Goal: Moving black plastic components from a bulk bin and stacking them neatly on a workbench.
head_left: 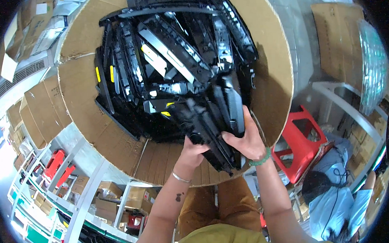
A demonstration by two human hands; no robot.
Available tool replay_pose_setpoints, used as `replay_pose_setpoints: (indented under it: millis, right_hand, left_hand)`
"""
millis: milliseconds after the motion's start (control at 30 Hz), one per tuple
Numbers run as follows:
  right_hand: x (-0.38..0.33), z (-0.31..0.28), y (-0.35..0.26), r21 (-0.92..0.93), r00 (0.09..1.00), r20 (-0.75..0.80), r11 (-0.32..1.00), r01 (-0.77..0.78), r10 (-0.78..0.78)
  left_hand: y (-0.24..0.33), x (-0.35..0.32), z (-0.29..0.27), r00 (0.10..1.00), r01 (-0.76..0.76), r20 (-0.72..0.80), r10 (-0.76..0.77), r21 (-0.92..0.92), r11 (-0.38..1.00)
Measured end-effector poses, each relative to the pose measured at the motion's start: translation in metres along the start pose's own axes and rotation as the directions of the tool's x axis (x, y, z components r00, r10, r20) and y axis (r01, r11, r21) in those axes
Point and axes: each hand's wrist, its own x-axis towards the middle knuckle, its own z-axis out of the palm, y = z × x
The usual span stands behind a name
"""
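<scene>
The big brown cardboard box (271, 81) is packed with long black plastic frame parts (171, 63), some with small yellow tabs, lying crosswise in a loose heap. From where things lie, the work looks barely dented: the box is close to full, and only one bundle is in hand, at the near edge of the pile.

That bundle is a few of the long black plastic pieces (212, 122), slanting from the middle of the heap toward the near wall of the box, and it is blurred. The right hand (246, 139) is curled around its outer side, fingers wrapped over the top edge, palm pressed to it. The left hand (193, 152) is tucked under the lower end, fingers hidden beneath the plastic, so I cannot tell how far they are bent, only that they bear against it.

A red plastic stool (301, 140) stands just right of the box, with another person in a light blue shirt (331, 203) beyond it.
</scene>
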Motion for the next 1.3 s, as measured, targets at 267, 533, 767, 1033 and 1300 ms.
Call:
replay_pose_setpoints:
  millis: [267,533,767,1033,1300]
  right_hand:
    - [0.23,0.018,-0.133,-0.645,0.928,0.325,0.675,0.36,-0.184]
    - [0.339,0.018,-0.119,-0.786,0.916,0.299,0.475,0.396,-0.269]
    - [0.383,0.009,-0.112,-0.774,0.893,0.446,0.478,0.415,-0.054]
    - [0.352,0.029,-0.106,-0.474,0.781,0.621,0.761,0.444,-0.069]
    - [0.18,0.075,-0.145,-0.348,0.836,0.542,0.884,0.313,-0.083]
  left_hand:
    - [0.12,0.147,0.062,0.918,-0.397,-0.105,0.383,-0.268,0.878]
    - [0.143,0.216,0.065,0.94,-0.34,-0.082,0.33,-0.238,0.91]
    - [0.16,0.233,0.07,0.965,-0.26,-0.03,0.26,-0.232,0.937]
    - [0.153,0.188,0.05,0.909,-0.412,0.012,0.417,-0.141,0.9]
    - [0.143,0.025,0.003,0.754,-0.524,-0.264,0.601,0.31,0.794]
